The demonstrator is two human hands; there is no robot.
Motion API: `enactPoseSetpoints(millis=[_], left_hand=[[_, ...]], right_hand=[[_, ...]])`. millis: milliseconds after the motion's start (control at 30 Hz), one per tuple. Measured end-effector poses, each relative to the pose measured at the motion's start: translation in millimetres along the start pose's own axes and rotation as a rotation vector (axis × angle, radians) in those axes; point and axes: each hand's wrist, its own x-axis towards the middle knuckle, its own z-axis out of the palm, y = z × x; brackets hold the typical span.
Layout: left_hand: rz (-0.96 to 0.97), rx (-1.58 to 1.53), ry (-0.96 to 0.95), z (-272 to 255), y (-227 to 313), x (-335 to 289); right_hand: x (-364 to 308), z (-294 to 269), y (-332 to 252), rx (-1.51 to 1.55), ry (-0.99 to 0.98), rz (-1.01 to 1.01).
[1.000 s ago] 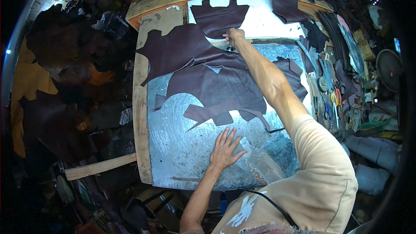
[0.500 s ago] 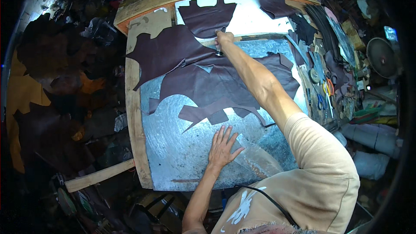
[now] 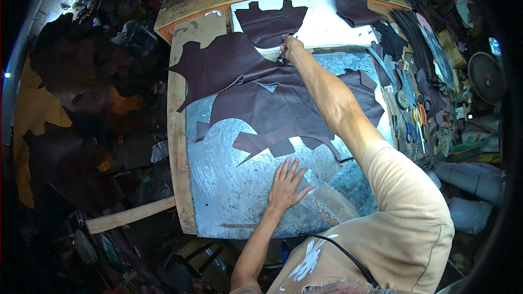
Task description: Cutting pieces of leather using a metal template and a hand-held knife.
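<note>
At the far side of the worktable my right hand is closed around a small dark-handled tool, whose handle end sticks out below the fist. Its working end is hidden. The fingers are at the near edge of a dark brown leather piece with tabs along its top. Below that arm spreads a larger brown leather hide, with another wide leather part to its left. Flat on the metal sheet, near the front, rests my left hand, fingers spread and holding nothing.
A narrow leather offcut lies near the hide's front edge. Beside my left hand is a clear plastic sheet. Scissors, a tape roll and dark strips crowd the right side. Leather scraps are piled at left.
The whole view has shifted slightly to the right. My right hand has turned a little at the leather piece's near edge, tilting the tool's handle. My left hand stays flat.
</note>
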Motion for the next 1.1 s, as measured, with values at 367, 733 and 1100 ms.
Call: enactPoseSetpoints(millis=[367,733,1100], left_hand=[[0.002,0.01,0.006,-1.3,0.3,-1.9],[0.006,0.022,0.019,0.2,-2.1,0.2],[0.005,0.008,-0.011,2.4,-2.6,3.7]], right_hand=[[-25.6,13.9,4.1,-0.094,0.207,-0.199],[-29.7,15.6,-6.4,-0.122,0.185,-0.176],[-0.2,7.5,-32.3,0.061,0.069,-0.061]])
